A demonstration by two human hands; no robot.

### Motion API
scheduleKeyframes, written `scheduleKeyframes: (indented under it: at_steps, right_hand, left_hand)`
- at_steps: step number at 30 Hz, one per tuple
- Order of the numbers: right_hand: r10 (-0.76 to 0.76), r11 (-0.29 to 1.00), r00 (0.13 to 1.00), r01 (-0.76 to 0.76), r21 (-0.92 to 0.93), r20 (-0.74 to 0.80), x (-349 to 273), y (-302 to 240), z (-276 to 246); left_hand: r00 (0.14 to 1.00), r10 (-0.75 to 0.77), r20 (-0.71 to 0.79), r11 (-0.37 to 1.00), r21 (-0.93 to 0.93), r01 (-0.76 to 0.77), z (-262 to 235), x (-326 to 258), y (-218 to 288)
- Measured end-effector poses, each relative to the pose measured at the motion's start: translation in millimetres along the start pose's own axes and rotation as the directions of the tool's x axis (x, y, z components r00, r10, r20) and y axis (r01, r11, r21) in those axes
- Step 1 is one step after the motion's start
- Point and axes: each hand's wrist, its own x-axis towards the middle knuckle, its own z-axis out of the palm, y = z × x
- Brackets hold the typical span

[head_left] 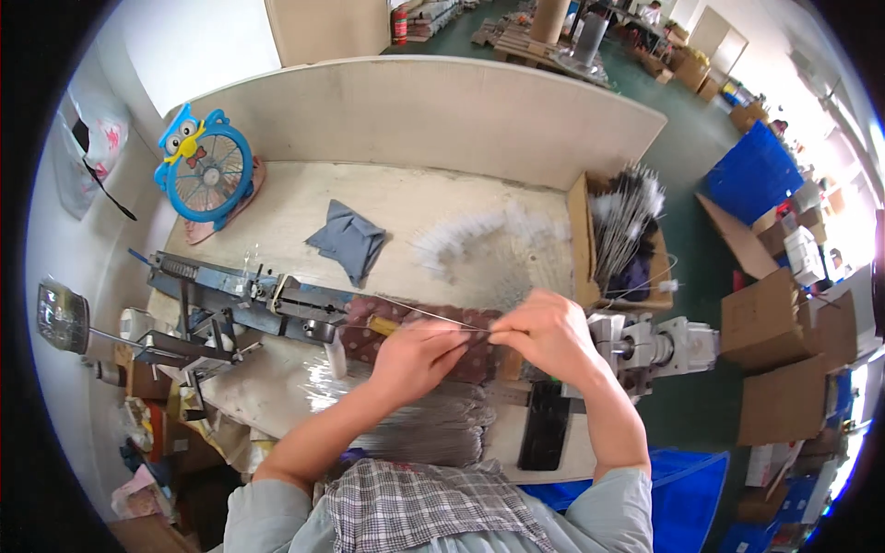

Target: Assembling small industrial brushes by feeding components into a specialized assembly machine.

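My left hand (pixel 417 359) and my right hand (pixel 553 336) meet over the middle of the bench, fingers pinched. Between them runs a thin metal wire (pixel 475 329), gripped by both. A second thin line slants up and left from the fingers; whether it is a separate wire I cannot tell. The right hand is slightly blurred. Beneath lies a dark red spotted cloth (pixel 369 346) with a yellow-handled tool (pixel 381 324) on it. Left of my hands stands a long metal bench fixture (pixel 304 304). A bundle of thin silvery wires (pixel 433 429) lies nearest my body.
A folded grey cloth (pixel 350 241) and a spread of pale, thin pieces (pixel 489 240) lie farther back. At right stand a cardboard box (pixel 579 230) of wires and a grey machine (pixel 654 346). A black phone (pixel 544 429) and a blue owl-shaped fan (pixel 210 172) are also on the bench.
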Motion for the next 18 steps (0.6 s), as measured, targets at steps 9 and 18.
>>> scheduleKeyframes:
  at_steps: [9,18]
  right_hand:
    - [-0.303,0.946,0.948,0.312,0.092,-0.097,72.8,-51.2,104.8]
    - [-0.163,0.986,0.986,0.162,-0.050,-0.022,84.4,-74.6,123.1]
  left_hand:
    - [0.233,-0.718,0.656,-0.609,-0.754,0.247,-46.7,-109.0,-43.9]
    - [0.533,-0.831,0.157,0.043,-0.938,0.344,-94.1,-68.5,-12.2]
